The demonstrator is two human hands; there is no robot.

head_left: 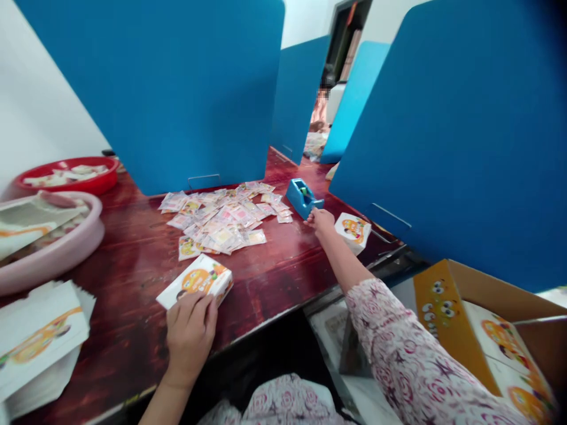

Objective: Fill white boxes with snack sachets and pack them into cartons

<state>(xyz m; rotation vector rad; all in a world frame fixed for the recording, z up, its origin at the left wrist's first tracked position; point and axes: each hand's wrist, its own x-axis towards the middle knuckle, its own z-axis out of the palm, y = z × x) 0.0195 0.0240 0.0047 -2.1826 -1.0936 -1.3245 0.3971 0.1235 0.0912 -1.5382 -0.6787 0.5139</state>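
Left hand clasps a small white-and-orange carton at lower centre of frame, fingers curled over its near edge. Right hand extends forward, touching the near end of a blue tape dispenser at centre right; whether it grips cannot be told. Loose printed sachets lie in a spread pile at centre on the red-brown wooden counter. A second carton sits just right of the right hand. Pink basin at left, red basin behind it; flattened cartons lower left; open cardboard box lower right.
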